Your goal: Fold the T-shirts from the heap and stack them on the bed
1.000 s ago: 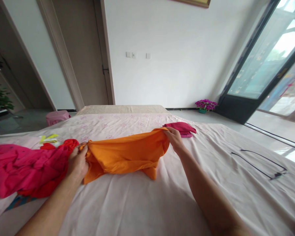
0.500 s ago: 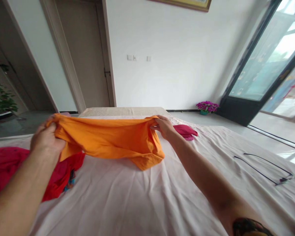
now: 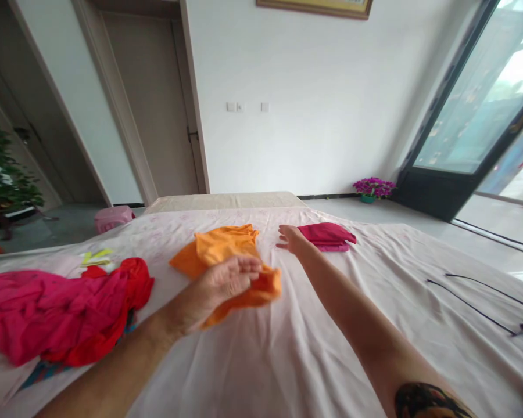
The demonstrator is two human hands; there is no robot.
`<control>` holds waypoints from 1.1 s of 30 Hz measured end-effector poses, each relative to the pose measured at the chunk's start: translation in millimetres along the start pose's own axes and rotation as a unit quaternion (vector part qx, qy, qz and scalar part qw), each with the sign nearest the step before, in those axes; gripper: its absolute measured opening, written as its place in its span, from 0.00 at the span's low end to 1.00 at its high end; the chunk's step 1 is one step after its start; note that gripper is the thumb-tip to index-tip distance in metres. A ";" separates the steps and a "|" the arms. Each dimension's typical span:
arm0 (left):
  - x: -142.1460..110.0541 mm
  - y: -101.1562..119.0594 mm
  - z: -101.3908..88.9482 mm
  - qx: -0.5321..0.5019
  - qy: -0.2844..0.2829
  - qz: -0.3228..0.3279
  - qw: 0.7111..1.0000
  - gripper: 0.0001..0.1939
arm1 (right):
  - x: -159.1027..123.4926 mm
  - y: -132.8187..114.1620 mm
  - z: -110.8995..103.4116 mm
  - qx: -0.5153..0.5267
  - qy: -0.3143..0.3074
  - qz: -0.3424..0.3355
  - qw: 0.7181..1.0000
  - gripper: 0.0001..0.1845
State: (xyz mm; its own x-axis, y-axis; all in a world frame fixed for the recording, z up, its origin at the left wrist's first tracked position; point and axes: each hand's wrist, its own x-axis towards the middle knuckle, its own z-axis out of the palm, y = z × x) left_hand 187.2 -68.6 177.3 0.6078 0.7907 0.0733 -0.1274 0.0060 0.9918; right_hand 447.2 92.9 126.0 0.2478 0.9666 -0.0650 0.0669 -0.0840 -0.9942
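Note:
An orange garment (image 3: 224, 241) lies bunched, partly folded over itself, on the sheet in front of me. Above its near part is my left hand (image 3: 224, 281), palm turned inward and fingers stretched out, somewhat blurred; whether it touches the fabric I cannot tell. My right hand (image 3: 290, 239) is to the right of the garment, fingers apart and nothing in them. Just beyond its wrist lies a folded dark red cloth (image 3: 329, 233). The far side of the orange garment has a doubled layer, and its lower right corner is smeared by motion.
A heap of pink and red clothes (image 3: 61, 307) lies on the left of the pale sheet (image 3: 261, 371). Black-framed eyeglasses (image 3: 483, 307) rest at the right. Beyond the far left edge stands a pink stool (image 3: 113, 217); purple flowers (image 3: 372, 187) stand by the glass door.
The orange garment, earlier stretched between both hands, has been let go onto the sheet. My left hand has moved right, over the garment; my right hand has opened beside it.

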 end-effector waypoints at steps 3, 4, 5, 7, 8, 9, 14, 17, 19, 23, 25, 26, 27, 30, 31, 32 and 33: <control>9.5 -55.6 -11.4 0.076 0.023 -0.079 0.994 0.20 | -18.7 33.8 -16.6 -0.028 -0.022 0.081 0.996 0.13; 13.4 -67.0 -26.4 0.088 0.075 -0.074 0.990 0.21 | -26.2 41.0 -20.0 -0.033 -0.038 0.093 0.994 0.14; 18.0 -75.5 -45.4 0.106 0.127 -0.060 0.984 0.21 | -34.6 46.2 -22.1 -0.044 -0.063 0.093 0.993 0.15; 27.6 -86.9 -91.0 0.172 0.225 -0.014 0.959 0.22 | -54.1 50.7 -22.0 -0.110 -0.138 0.037 0.984 0.19; 31.9 -91.5 -115.3 0.210 0.268 -0.002 0.940 0.22 | -65.1 50.3 -20.1 -0.174 -0.177 -0.025 0.968 0.22; 35.4 -96.3 -139.1 0.262 0.304 0.000 0.916 0.21 | -76.8 48.5 -17.1 -0.245 -0.204 -0.096 0.943 0.26; 40.0 -125.0 -217.9 0.584 0.350 -0.122 0.722 0.25 | -127.2 34.8 3.7 -0.506 -0.275 -0.259 0.776 0.24; 41.9 -134.8 -227.5 0.602 0.349 -0.138 0.704 0.26 | -132.6 37.6 10.4 -0.538 -0.231 -0.231 0.777 0.09; 44.9 -134.5 -227.2 0.602 0.341 -0.141 0.708 0.22 | -123.7 43.2 7.6 -0.497 -0.201 -0.214 0.817 0.08; 43.8 -120.8 -225.6 0.587 0.332 -0.157 0.721 0.16 | -89.8 46.9 -22.3 -0.258 -0.064 -0.143 0.953 0.07; 34.3 -109.0 -221.7 0.570 0.317 -0.160 0.741 0.14 | -73.5 43.9 -46.4 -0.079 0.030 -0.089 0.992 0.09; 27.2 -102.2 -218.0 0.556 0.296 -0.157 0.761 0.12 | -67.4 42.5 -58.7 -0.013 0.071 -0.056 0.996 0.08; 19.0 -95.0 -213.3 0.538 0.261 -0.153 0.787 0.10 | -63.1 41.7 -70.0 0.024 0.103 -0.019 0.994 0.08; -5.8 -75.0 -197.5 0.448 0.102 -0.193 0.867 0.08 | -60.6 45.3 -91.0 0.013 0.088 0.011 0.996 0.06; -11.1 -70.1 -193.8 0.414 0.046 -0.224 0.881 0.08 | -62.2 48.0 -92.7 -0.010 0.058 0.011 0.998 0.06; -13.6 -66.6 -191.6 0.391 0.007 -0.249 0.886 0.10 | -64.2 51.0 -92.2 -0.033 0.023 0.012 0.999 0.06; -12.8 -64.8 -191.2 0.386 -0.004 -0.259 0.885 0.12 | -66.1 53.9 -89.8 -0.055 -0.008 0.012 0.998 0.07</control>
State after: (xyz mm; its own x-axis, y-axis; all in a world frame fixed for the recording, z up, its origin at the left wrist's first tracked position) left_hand 37.8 37.9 92.2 0.4331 0.8000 -0.4153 0.7424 -0.0553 0.6677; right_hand 521.2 2.7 84.4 0.2343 0.9678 -0.0919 0.1661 -0.1330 -0.9771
